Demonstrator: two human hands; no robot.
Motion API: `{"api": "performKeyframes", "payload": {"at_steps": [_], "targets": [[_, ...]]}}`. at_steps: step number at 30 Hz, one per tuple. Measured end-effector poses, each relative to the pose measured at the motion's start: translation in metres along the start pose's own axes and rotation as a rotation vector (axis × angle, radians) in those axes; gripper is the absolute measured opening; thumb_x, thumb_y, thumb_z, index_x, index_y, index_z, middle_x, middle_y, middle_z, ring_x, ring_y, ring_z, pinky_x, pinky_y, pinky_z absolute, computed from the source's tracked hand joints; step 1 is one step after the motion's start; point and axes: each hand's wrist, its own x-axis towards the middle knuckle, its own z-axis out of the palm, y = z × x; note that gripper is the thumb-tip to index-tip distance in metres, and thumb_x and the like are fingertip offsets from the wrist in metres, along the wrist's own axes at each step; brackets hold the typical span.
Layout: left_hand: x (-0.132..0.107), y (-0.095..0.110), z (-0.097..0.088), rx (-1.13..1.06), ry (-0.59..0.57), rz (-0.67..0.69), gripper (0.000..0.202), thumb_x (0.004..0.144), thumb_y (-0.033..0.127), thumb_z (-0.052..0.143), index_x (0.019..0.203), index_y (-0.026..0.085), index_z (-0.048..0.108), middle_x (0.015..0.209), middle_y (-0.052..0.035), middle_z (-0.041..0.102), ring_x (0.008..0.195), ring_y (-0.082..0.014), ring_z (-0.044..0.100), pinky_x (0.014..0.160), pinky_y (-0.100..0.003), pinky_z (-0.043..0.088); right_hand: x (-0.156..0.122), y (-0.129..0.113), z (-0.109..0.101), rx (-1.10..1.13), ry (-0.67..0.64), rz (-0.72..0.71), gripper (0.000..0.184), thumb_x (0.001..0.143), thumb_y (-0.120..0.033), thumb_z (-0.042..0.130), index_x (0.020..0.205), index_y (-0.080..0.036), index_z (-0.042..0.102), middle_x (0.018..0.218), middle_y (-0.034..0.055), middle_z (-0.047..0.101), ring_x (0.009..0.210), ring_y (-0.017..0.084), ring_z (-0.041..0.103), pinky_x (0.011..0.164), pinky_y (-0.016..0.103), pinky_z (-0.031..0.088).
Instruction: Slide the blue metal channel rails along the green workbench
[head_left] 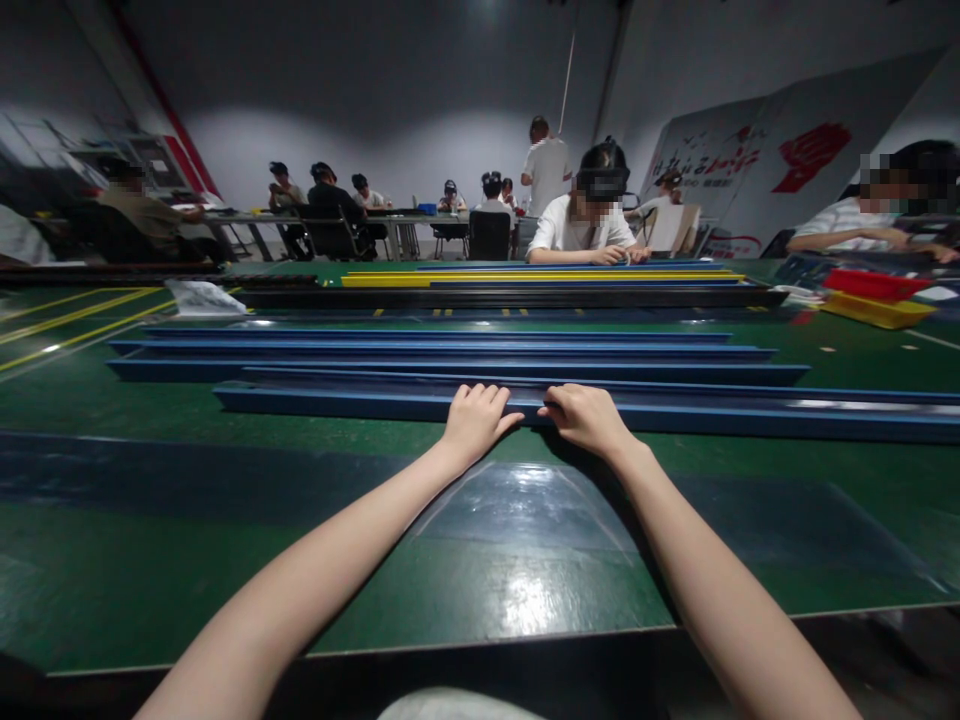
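Note:
Both my arms reach forward over a green table (150, 540). My left hand (475, 421) rests on the nearest long blue rail (315, 400), its fingers curled over the rail's near edge. My right hand (587, 418) grips the same rail just to the right, fingers closed over its top. The rail lies crosswise and runs far to both sides. Behind it lie more blue rails (420, 350) in parallel.
Further back lie black (525, 297), yellow (540, 279) and blue strips. A red and a yellow tray (874, 297) sit at the right. A person (585, 225) sits opposite, another at the right (870, 225); several more work at tables behind.

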Motion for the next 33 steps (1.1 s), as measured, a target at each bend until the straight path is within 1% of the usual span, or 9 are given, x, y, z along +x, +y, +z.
{"api": "performKeyframes", "payload": {"at_steps": [7,13,16,20,27,33], "targets": [[0.001,-0.001,-0.003,-0.042,-0.002,0.059,0.029,0.087,0.042,0.041,0.094,0.016,0.053,0.086,-0.0038,0.061,0.081,-0.0186,0.052,0.07,-0.031,0.031,-0.001,0.002,-0.003,0.009,-0.029,0.015,0.023,0.084,-0.033,0.043,0.081,-0.018,0.06,0.08,0.0057,0.066,0.074,0.016,0.058,0.057,0.025,0.026],[0.001,-0.001,-0.002,-0.077,0.039,0.125,0.023,0.088,0.035,0.042,0.099,0.016,0.051,0.09,-0.0034,0.059,0.083,-0.0174,0.051,0.071,-0.029,0.032,-0.006,0.009,-0.006,-0.007,-0.034,0.037,0.022,0.083,-0.033,0.043,0.08,-0.019,0.06,0.08,0.0048,0.066,0.074,0.017,0.059,0.057,0.025,0.027],[0.0,-0.002,0.0,-0.065,0.05,0.11,0.026,0.088,0.036,0.043,0.101,0.016,0.051,0.091,-0.0034,0.059,0.084,-0.0179,0.051,0.071,-0.03,0.032,-0.008,0.013,-0.007,-0.02,-0.048,0.052,0.022,0.082,-0.033,0.043,0.081,-0.019,0.06,0.08,0.0052,0.066,0.074,0.017,0.059,0.057,0.025,0.027],[-0.001,-0.002,0.0,-0.035,0.022,0.067,0.029,0.087,0.04,0.042,0.099,0.017,0.053,0.091,-0.0038,0.06,0.083,-0.0186,0.052,0.07,-0.031,0.031,-0.01,0.016,-0.009,-0.042,-0.065,0.072,0.021,0.082,-0.032,0.043,0.08,-0.019,0.059,0.079,0.0052,0.066,0.073,0.017,0.059,0.056,0.025,0.027],[-0.001,0.0,-0.002,-0.007,-0.011,-0.004,0.034,0.086,0.046,0.041,0.097,0.017,0.054,0.087,-0.0055,0.061,0.083,-0.0203,0.052,0.07,-0.032,0.03,-0.011,0.013,-0.007,-0.004,-0.046,0.048,0.018,0.082,-0.028,0.042,0.078,-0.019,0.056,0.08,0.0049,0.064,0.075,0.016,0.057,0.057,0.024,0.028],[-0.001,0.0,-0.001,-0.012,-0.012,-0.016,0.034,0.085,0.046,0.041,0.097,0.017,0.055,0.088,-0.0062,0.061,0.083,-0.0206,0.051,0.071,-0.032,0.03,-0.011,0.009,-0.004,-0.02,-0.028,0.036,0.023,0.084,-0.034,0.039,0.084,-0.017,0.055,0.085,0.0081,0.062,0.078,0.018,0.055,0.062,0.025,0.031]]}}
